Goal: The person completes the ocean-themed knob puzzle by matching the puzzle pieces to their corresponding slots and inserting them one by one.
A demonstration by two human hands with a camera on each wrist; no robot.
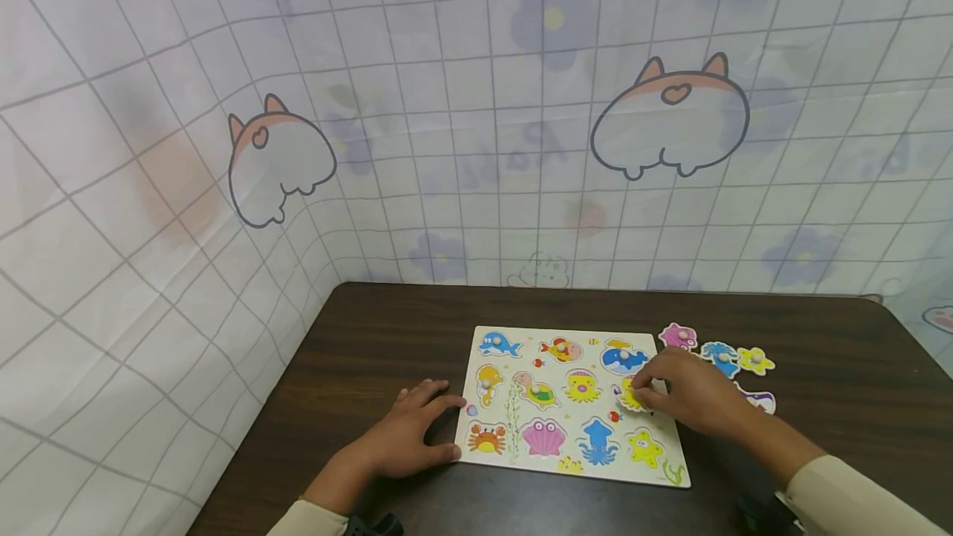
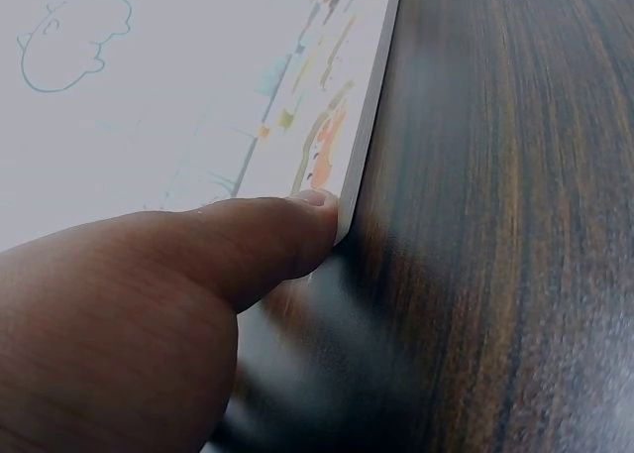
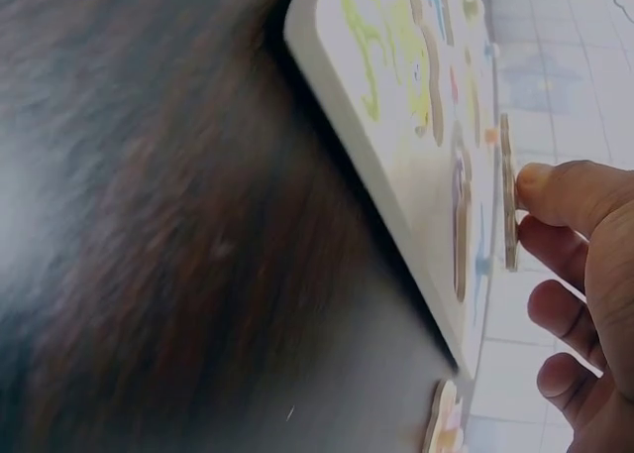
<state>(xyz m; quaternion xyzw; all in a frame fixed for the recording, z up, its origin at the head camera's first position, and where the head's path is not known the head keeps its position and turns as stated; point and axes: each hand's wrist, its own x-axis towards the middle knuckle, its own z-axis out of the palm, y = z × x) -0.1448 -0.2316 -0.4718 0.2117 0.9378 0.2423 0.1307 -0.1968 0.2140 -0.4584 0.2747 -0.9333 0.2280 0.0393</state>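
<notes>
A cream wooden peg puzzle board [image 1: 512,366] with sea-animal pictures lies on the dark table. My left hand [image 1: 408,437] rests at its left side, fingers spread, and the thumb [image 2: 282,230] touches the board's near corner in the left wrist view. Over the right part of the board, my right hand [image 1: 692,391] pinches a yellow puzzle piece [image 1: 631,397] between thumb and forefinger. In the right wrist view that piece [image 3: 509,195] appears edge-on, raised off the board. Its full picture is partly covered by the fingers.
Loose pieces lie to the board's right: a pink one [image 1: 677,336], a blue one [image 1: 720,359], a yellow star [image 1: 756,361] and a white-and-purple one [image 1: 761,400] partly behind the right hand. A patterned cloth [image 1: 476,222] hangs behind the table [image 1: 372,337].
</notes>
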